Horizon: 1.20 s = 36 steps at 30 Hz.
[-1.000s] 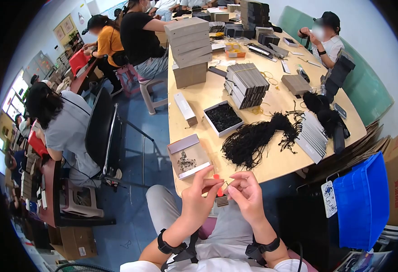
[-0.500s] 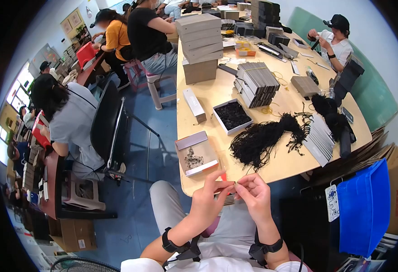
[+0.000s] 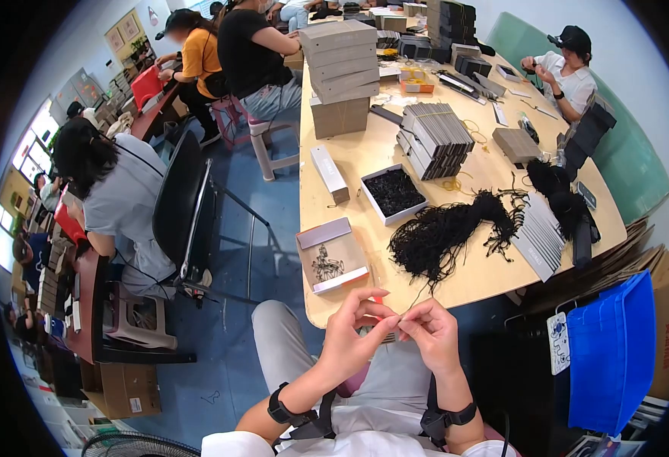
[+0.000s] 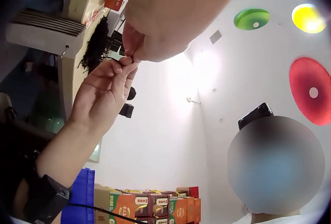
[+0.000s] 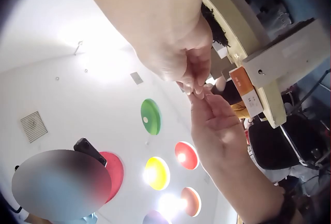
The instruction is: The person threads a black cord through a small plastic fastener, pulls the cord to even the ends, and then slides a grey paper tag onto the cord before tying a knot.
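Blue floor [image 3: 220,331] spans the lower left of the room; the pale wooden tabletop [image 3: 372,148] fills centre to upper right, bearing a black cord bundle [image 3: 441,238]. At lower centre, left hand [image 3: 353,335] and right hand [image 3: 435,337] pinch a thin dark strand [image 3: 418,299]; loose fingertip pressure could let it slip.

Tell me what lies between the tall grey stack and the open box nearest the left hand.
The head view shows a narrow white box between the stack and the open box.
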Motion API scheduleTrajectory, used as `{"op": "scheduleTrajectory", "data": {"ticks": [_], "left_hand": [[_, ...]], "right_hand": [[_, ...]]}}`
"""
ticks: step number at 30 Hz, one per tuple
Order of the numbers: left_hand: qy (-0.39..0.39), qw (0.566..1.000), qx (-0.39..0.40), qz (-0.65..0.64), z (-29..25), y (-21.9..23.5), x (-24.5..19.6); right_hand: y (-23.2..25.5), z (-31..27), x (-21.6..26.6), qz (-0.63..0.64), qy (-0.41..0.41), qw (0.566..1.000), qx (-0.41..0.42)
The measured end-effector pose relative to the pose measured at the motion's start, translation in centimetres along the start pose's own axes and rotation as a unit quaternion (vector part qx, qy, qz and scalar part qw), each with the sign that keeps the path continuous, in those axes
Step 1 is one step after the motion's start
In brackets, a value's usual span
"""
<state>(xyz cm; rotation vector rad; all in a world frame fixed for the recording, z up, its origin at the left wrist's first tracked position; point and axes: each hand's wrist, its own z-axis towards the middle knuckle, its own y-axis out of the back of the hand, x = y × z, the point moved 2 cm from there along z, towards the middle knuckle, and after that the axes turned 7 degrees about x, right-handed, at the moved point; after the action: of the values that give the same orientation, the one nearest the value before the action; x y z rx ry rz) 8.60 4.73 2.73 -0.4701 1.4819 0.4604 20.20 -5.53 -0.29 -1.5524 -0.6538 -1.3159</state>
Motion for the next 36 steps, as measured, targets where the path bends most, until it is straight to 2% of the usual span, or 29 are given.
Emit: {"op": "scheduleTrajectory", "data": {"ticks": [5, 8, 14, 17, 19, 20, 23, 24, 26, 28, 29, 30, 32, 33, 36], "left_hand": [[0.018, 0.997, -0.024, -0.065, -0.5, -0.5, 0.0], [0.003, 0.998, -0.039, -0.049, -0.9, -0.7, 0.2], [-0.017, 0.996, -0.052, 0.064, -1.4, -0.9, 0.0], [-0.033, 0.997, -0.051, 0.038, -1.4, -1.0, 0.5], [-0.038, 0.997, -0.064, 0.01, -1.4, -1.1, 0.3], [-0.039, 0.997, -0.062, 0.008, -1.3, -1.0, 0.1], [-0.084, 0.977, -0.194, 0.017, -1.1, 1.3, -0.4], [-0.083, 0.973, -0.216, 0.028, -1.1, 2.3, -0.7], [-0.097, 0.963, -0.247, 0.045, -1.1, 3.7, -0.6], [-0.091, 0.966, -0.229, 0.073, -1.7, 4.3, -0.4], [-0.085, 0.968, -0.213, 0.104, -2.0, 4.3, -0.3], [-0.085, 0.968, -0.211, 0.103, -2.3, 3.9, -0.1], [-0.063, 0.99, -0.122, 0.018, -2.9, 1.9, 0.6], [-0.047, 0.994, -0.096, -0.035, -3.2, 0.8, 1.1], [-0.009, 0.982, -0.03, -0.188, -3.2, -1.8, 1.3]], "right_hand": [[-0.1, 0.0, -0.2, 0.023, 0.021, 1.0, -0.001], [-0.1, 0.0, -0.1, 0.027, 0.03, 0.999, -0.011], [-0.1, -0.2, -0.4, 0.013, 0.02, 1.0, -0.016], [-0.2, -0.1, 0.1, 0.035, 0.013, 0.999, -0.006], [-0.2, 0.0, 0.7, 0.053, -0.037, 0.998, -0.007], [0.1, -0.2, 0.9, 0.051, -0.036, 0.998, -0.008], [2.8, -1.2, 1.8, 0.114, -0.003, 0.988, 0.102], [3.7, -1.4, 1.8, 0.146, 0.057, 0.981, 0.113], [6.1, -1.5, 2.8, 0.283, 0.117, 0.941, 0.141], [7.9, -1.4, 3.7, 0.266, 0.133, 0.951, 0.08], [7.8, -1.1, 4.2, 0.196, 0.093, 0.976, 0.018], [7.2, -0.9, 4.4, 0.196, 0.094, 0.976, 0.017], [5.3, -0.4, 3.9, -0.001, -0.008, 0.999, -0.049], [4.0, -0.2, 3.9, -0.014, -0.034, 0.998, -0.045], [1.3, -0.9, 2.5, -0.093, 0.017, 0.995, 0.019]]}}
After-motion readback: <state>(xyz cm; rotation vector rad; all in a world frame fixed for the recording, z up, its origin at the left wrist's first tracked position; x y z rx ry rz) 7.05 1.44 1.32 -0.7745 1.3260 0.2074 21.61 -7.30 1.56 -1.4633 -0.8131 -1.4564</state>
